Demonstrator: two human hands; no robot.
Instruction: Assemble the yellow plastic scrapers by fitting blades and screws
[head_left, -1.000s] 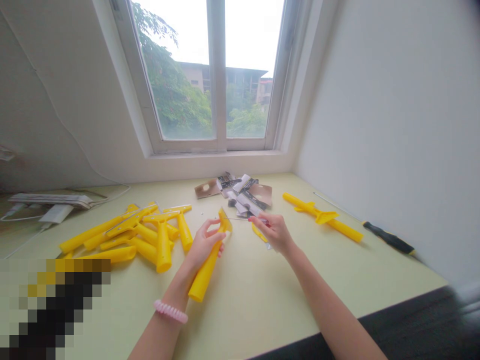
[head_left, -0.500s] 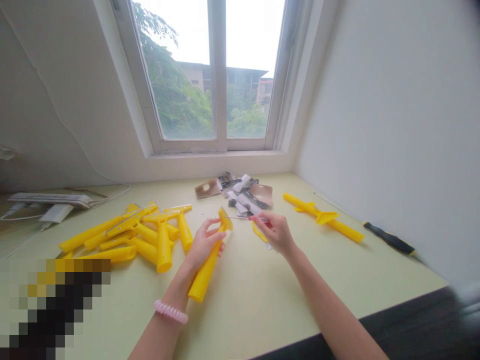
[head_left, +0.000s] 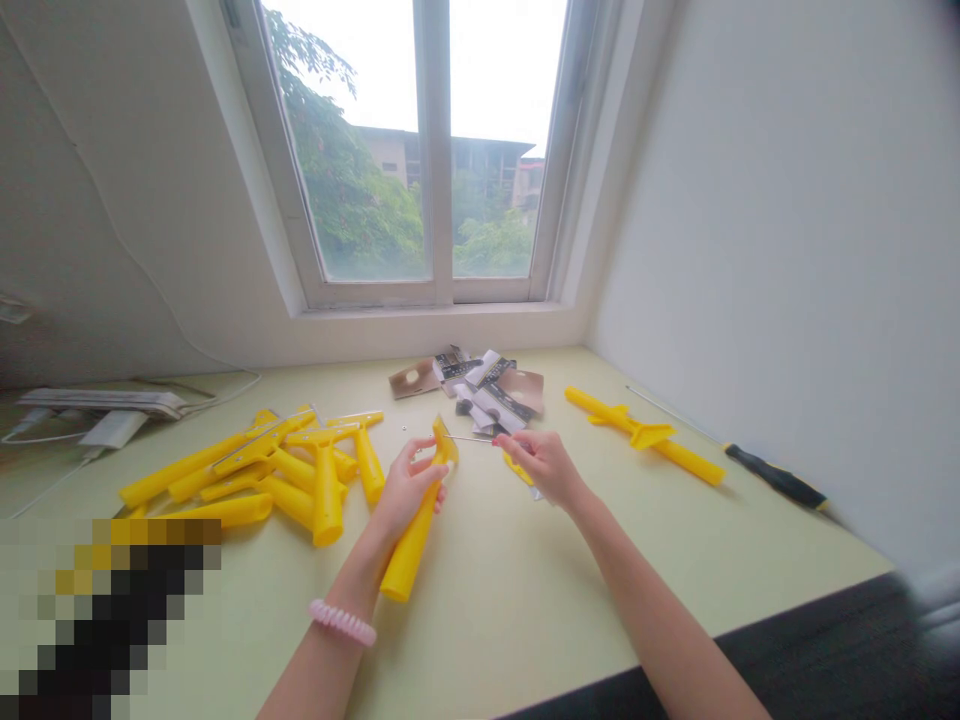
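The left hand [head_left: 409, 490] closes in a full grip around a yellow plastic handle [head_left: 405, 555], with its flared head [head_left: 444, 442] standing up just above the fingers. The right hand [head_left: 547, 468] keeps a narrow pinch on a thin metal rod [head_left: 469, 438], whose tip reaches just beside that head. A small yellow piece [head_left: 517, 468] sticks out under the right grip, and a pale sliver [head_left: 537, 492] shows below it; the hand hides most of both, so neither can be made out. Left of the grip, a heap of yellow handles [head_left: 285, 470] lies on the worktop [head_left: 525, 620]. They overlap too much for an exact count, but at least eight show. Ahead of the grip sits one pile of torn packaging [head_left: 469, 388]. To the right lies one more yellow handle [head_left: 645, 435], and beyond it one screwdriver [head_left: 780, 477] with a black-and-yellow handle. One power strip [head_left: 101, 400] and one white adapter [head_left: 112, 428] sit at the far left. A pixelated patch [head_left: 97, 620] covers the lower left corner, hiding whatever lies there.
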